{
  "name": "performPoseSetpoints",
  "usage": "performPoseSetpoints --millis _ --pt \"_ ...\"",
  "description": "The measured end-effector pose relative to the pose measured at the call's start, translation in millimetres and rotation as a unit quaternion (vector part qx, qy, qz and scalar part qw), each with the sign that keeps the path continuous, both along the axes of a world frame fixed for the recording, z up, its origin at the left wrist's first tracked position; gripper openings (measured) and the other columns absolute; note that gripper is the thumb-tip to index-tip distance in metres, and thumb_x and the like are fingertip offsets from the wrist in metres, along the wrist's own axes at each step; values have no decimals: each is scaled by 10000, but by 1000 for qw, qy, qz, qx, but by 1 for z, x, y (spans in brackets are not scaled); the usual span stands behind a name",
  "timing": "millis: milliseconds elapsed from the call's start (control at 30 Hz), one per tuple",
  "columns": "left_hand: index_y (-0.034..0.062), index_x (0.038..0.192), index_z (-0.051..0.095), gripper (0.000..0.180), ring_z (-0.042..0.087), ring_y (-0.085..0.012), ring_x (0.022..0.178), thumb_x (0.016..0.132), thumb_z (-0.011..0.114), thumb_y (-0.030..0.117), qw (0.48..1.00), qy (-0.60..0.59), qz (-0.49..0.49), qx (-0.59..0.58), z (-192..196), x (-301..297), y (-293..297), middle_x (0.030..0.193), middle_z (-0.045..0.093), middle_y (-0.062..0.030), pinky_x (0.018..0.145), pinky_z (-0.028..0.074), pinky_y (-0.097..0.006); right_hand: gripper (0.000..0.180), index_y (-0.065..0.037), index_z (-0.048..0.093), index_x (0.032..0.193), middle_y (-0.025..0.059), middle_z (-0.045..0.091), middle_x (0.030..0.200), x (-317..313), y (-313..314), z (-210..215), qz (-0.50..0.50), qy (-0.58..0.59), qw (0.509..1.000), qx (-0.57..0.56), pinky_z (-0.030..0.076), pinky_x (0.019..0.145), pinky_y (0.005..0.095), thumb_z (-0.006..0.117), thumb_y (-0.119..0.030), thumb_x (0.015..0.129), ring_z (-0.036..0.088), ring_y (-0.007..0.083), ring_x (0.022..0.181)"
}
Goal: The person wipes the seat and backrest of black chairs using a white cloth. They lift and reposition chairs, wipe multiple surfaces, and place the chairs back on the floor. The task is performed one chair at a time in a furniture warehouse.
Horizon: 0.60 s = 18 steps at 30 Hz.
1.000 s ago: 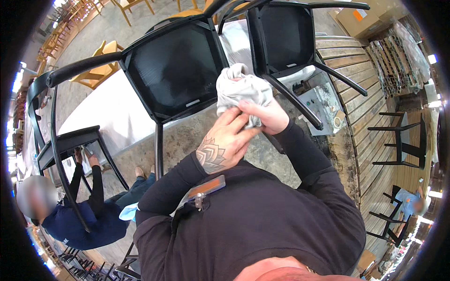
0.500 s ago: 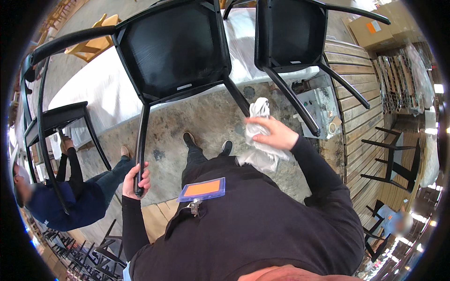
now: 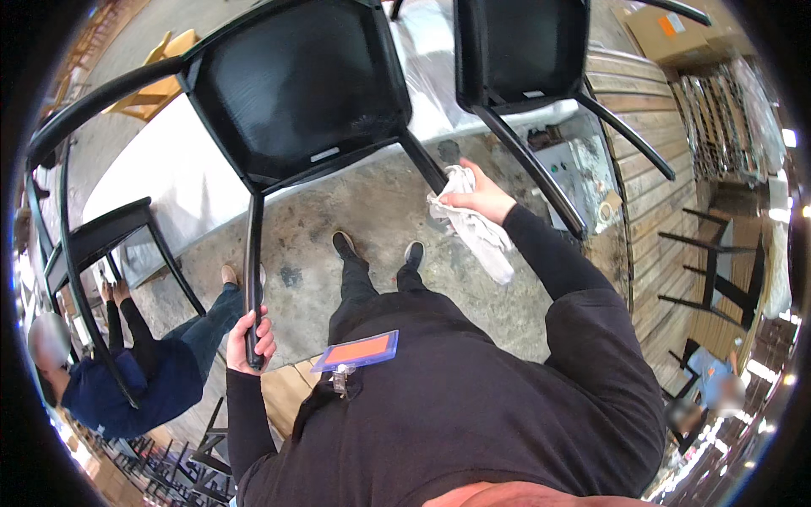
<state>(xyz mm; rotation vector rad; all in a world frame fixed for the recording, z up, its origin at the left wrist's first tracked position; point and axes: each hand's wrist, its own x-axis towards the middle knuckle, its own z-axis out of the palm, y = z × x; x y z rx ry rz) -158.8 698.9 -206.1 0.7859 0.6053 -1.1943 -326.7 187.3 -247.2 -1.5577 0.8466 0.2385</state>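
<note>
A black chair (image 3: pixel 296 93) lies tipped so the underside of its seat faces me, its legs pointing toward me. My left hand (image 3: pixel 251 340) is wrapped around the lower end of its left leg (image 3: pixel 254 270). With my right hand (image 3: pixel 483 196) I grip a crumpled white cloth (image 3: pixel 488 241), pinched against the end of the chair's right leg (image 3: pixel 422 160). The cloth's loose end hangs down below my palm and hides the tip of that leg. Just right of this hand are the legs of a second black chair (image 3: pixel 525 59), tipped the same way.
Both chairs rest over a surface wrapped in white plastic (image 3: pixel 169 169). A co-worker in dark blue (image 3: pixel 135 384) handles another black chair (image 3: pixel 101 237) at left. A slatted wooden platform (image 3: pixel 646 152), a cardboard box (image 3: pixel 667 38) and a grey box (image 3: pixel 568 173) are at right.
My right hand and the cloth have shifted slightly up, with the fingers now closed around the leg's end. The chair sits a little farther up and left in view; my left hand appears lower.
</note>
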Motion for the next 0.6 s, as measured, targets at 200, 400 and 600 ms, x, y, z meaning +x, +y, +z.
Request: performPoseSetpoints --millis 200,400,600 --pt "48 1189 551 293 412 -134 406 1000 530 271 1000 1 -16 13 -3 3 1 699 480 -22 408 365 -307 354 18 639 1193 62 693 1093 -125 0 98 75 -11 975 209 497 908 278 708 -130 879 634 120 1005" --pt "50 1183 552 295 417 -135 407 1002 527 281 1000 -3 -17 18 -1 2 -1 695 478 -19 405 359 -307 479 2 505 1326 85 623 1244 -100 9 166 -106 -232 956 -146 463 969 292 662 -1 874 594 144 1132" --pt "41 1196 548 310 427 -136 411 1003 521 282 1000 -15 -1 24 -2 -2 0 696 479 -21 406 368 -313 547 -140 574 1316 234 566 1227 -32 31 112 341 -39 921 -183 363 1083 471 705 -434 873 454 385 1263"
